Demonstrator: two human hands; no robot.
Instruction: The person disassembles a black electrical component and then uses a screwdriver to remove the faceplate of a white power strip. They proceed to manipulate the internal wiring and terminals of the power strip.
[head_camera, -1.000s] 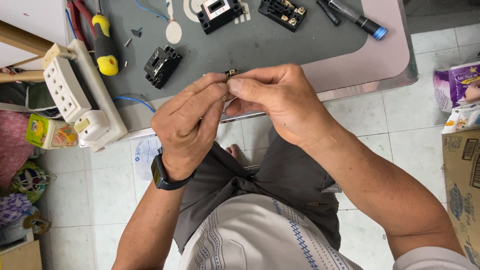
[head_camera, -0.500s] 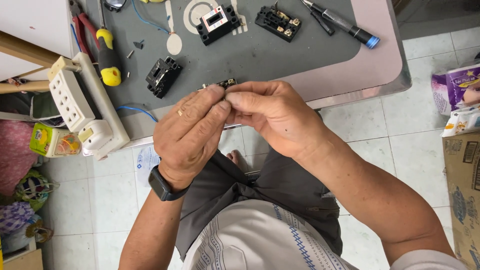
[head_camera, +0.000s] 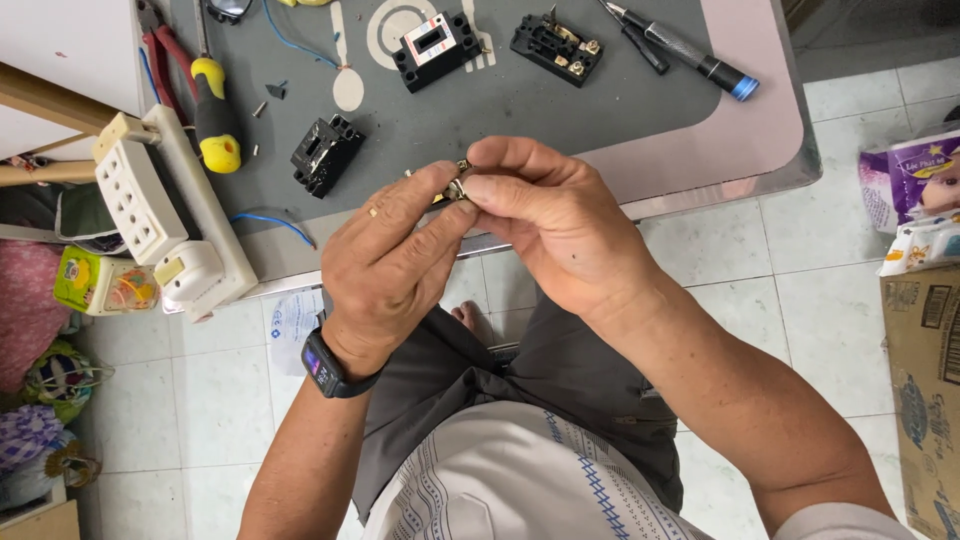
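Head view, looking straight down: the person sits at the edge of a desk (head_camera: 760, 150) and holds both hands together just in front of it, over the lap. The left hand (head_camera: 385, 265) and the right hand (head_camera: 560, 225) meet fingertip to fingertip around a small brass metal part (head_camera: 456, 187), which peeks out between the thumbs and forefingers. Each grip is pinched on that part, the left from below and the side, the right from above; holding it up close and off the desk seems to give a steadier, nearer look at so tiny a piece. What exactly the fingers do to it is hidden.

On the grey mat (head_camera: 450, 110) behind the hands, parts lie spread within reach: a black switch body (head_camera: 325, 153) nearest the left hand, a black module with a white face (head_camera: 436, 50), another black module with brass terminals (head_camera: 557, 46), a dark screwdriver with a blue end (head_camera: 690, 55), and a yellow-handled screwdriver (head_camera: 215, 115). A white power strip (head_camera: 160, 215) sits at the desk's left edge.

Against the earlier frames, the hands sit slightly lower and closer to the body, the right fingers have closed further over the part, and the desk items keep their places; the view itself has shifted a little.
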